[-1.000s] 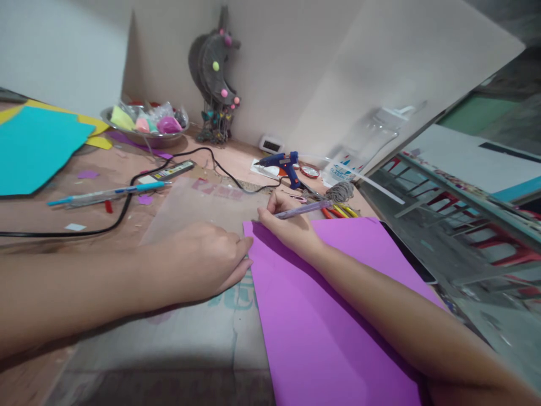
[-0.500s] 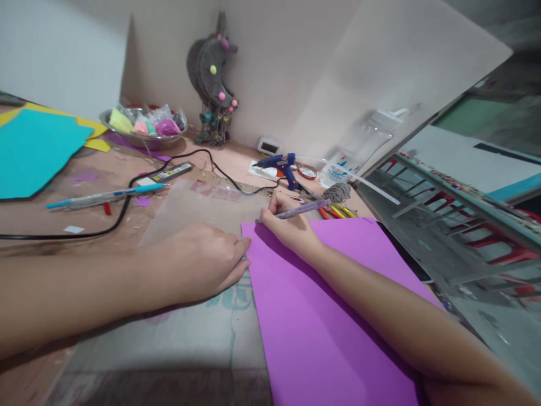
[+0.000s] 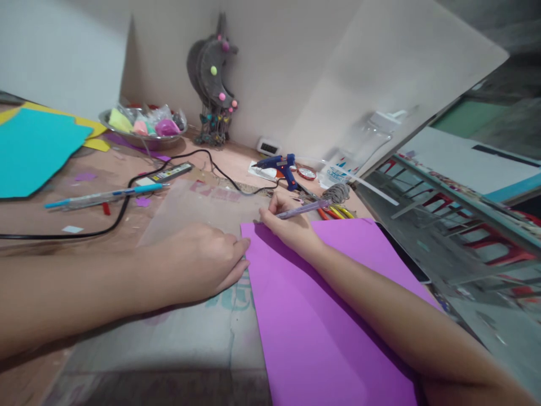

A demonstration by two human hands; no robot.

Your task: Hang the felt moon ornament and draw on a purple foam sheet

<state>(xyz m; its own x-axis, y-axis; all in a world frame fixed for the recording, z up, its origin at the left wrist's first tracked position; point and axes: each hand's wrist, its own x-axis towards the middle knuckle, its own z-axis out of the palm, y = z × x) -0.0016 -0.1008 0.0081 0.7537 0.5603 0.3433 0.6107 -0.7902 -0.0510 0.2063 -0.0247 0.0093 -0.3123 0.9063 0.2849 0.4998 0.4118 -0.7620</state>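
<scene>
A purple foam sheet (image 3: 321, 332) lies in front of me on a translucent plastic mat (image 3: 198, 208). My right hand (image 3: 287, 223) is closed round a pale purple pen (image 3: 302, 209), with the tip at the sheet's far left corner. My left hand (image 3: 198, 262) rests beside the sheet's left edge, fingers curled down against the edge and the mat, holding nothing that I can see.
A blue glue gun (image 3: 281, 166) and its black cord (image 3: 122, 211) lie behind the mat. A blue pen (image 3: 105, 195), teal foam (image 3: 34, 149), a metal bowl of scraps (image 3: 143, 127), a grey moon ornament (image 3: 213, 79), twine and coloured pencils (image 3: 338, 210) surround it. A dark tablet (image 3: 403, 254) lies under the sheet's right side.
Almost nothing differs: the view has drifted slightly, and my right hand with the pen stays at the sheet's far corner.
</scene>
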